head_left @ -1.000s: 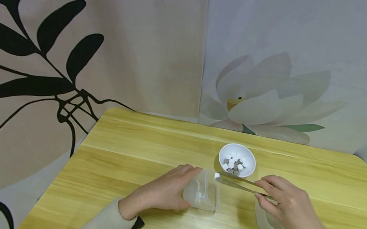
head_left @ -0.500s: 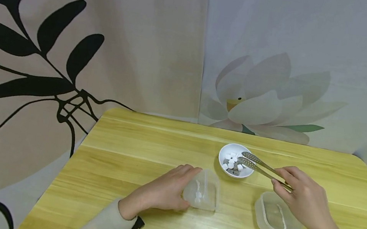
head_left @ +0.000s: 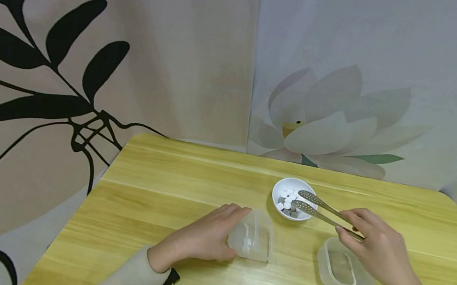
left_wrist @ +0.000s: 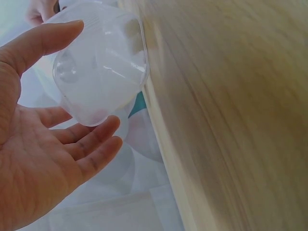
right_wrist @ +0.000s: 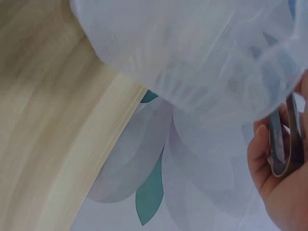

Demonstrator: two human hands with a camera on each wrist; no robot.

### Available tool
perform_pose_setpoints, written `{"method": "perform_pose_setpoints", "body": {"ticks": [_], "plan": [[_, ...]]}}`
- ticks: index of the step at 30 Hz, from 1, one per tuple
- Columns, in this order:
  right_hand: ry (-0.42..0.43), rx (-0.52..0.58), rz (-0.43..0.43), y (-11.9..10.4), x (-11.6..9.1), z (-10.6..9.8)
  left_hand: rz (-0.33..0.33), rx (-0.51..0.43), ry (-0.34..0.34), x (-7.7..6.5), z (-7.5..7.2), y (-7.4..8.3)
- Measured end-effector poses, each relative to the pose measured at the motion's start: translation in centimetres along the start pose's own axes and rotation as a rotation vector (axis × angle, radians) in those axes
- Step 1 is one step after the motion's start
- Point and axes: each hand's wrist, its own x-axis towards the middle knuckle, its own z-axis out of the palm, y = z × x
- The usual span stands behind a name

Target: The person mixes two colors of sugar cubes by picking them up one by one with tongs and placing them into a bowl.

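Observation:
In the head view my left hand (head_left: 203, 235) holds a clear plastic container (head_left: 252, 239) tipped on its side, its mouth facing right. Thumb and fingers lie on opposite sides of this container (left_wrist: 103, 72) in the left wrist view. My right hand (head_left: 375, 246) grips metal tongs (head_left: 322, 216) with perforated tips. Those tips stand apart over the right side of a white bowl (head_left: 282, 188), with nothing visible between them. White cubes (head_left: 288, 203) and grey cubes (head_left: 290, 213) lie in the bowl. The right wrist view shows the bent end of the tongs (right_wrist: 284, 171) in my palm.
A second translucent container (head_left: 344, 284) stands upright below my right hand, partly covered by it. The wooden table (head_left: 190, 171) ends at a printed cloth backdrop (head_left: 204, 62). In the right wrist view, that container (right_wrist: 183, 53) fills the top.
The tongs, which pinched a white cube at the tipped container's mouth, have gone up and right to the bowl. Their tips have parted, and the cube is out of them. My left hand stays put.

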Motion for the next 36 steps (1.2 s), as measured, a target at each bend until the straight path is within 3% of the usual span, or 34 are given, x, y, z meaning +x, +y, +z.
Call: {"method": "perform_pose_setpoints", "body": {"ticks": [8, 20, 36], "plan": [[0.008, 0.062, -0.093, -0.8, -0.2, 0.5, -0.003, 0.003, 0.004, 0.0, 0.0, 0.0], [-0.069, 0.126, -0.158, -3.1, 0.4, 1.4, -0.004, 0.003, 0.002, 0.0, 0.0, -0.1], [-0.197, 0.07, -0.26, -5.1, 0.3, 4.1, -0.016, -0.007, -0.001, -0.1, 0.0, 0.1]]}}
